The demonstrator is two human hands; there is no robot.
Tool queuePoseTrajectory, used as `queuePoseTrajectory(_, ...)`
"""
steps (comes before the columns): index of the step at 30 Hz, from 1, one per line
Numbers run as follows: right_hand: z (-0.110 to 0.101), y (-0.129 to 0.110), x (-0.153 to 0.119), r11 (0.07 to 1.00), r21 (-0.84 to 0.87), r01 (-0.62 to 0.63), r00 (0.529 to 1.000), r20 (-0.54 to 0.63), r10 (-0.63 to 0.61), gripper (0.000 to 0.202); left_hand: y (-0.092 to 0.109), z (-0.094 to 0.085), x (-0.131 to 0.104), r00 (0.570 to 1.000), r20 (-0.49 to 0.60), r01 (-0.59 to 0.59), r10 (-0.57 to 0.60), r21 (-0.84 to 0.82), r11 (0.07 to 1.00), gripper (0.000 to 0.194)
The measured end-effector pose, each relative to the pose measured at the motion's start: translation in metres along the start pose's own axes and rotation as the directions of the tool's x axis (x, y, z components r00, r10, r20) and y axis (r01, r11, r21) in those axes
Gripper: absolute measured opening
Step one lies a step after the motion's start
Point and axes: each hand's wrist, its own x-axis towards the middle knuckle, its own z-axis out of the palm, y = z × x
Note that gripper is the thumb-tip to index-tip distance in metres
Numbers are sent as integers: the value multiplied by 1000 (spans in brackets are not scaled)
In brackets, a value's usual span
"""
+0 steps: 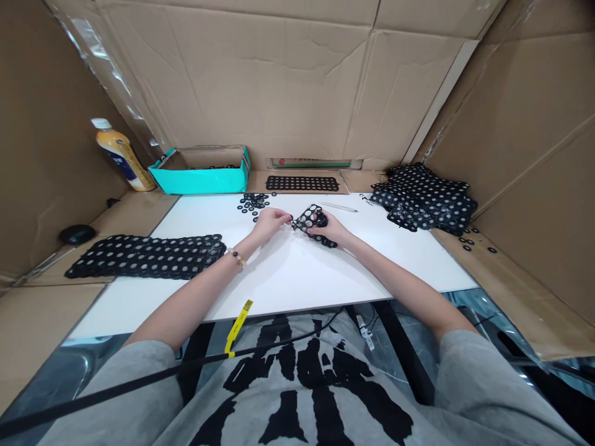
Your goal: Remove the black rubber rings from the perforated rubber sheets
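My right hand (331, 228) is closed around a black sheet with rows of round holes (307, 218), bent over and held just above the white table. At the sheet's left edge, my left hand (272, 224) pinches a small black ring (291, 219) between thumb and fingertips. Whether that ring is still joined to the sheet is too small to tell. Just beyond my left hand lies a loose pile of small black rings (253, 201). A stack of similar perforated sheets (149, 256) rests on the left, beside my left forearm.
A turquoise box (199, 181) with black pieces inside stands at the back left, near an orange drink bottle (123, 155). One perforated sheet (302, 183) lies at the back. A pen (340, 207) and a heap of sheets (423, 197) are at right. Cardboard walls (260, 74) surround the table.
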Motion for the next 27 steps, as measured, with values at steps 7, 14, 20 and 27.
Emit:
queuePoseTrajectory(7,-4,7,3,998,-46,39,997,-61,-42,51,-22,-37,11,946,-313,28,85,340,940,45)
queuePoseTrajectory(14,1,1,1,999,8,52,997,-65,-51,51,25,7,-20,927,203,-347,315,144,927,31)
queuePoseTrajectory(20,4,-6,-4,977,206,-55,996,81,39,59,25,21,-21,977,155,-132,144,-88,987,24)
queuePoseTrajectory(27,-1,1,1,967,230,-105,994,50,97,63,-11,-18,10,981,-182,71,-72,-10,997,31)
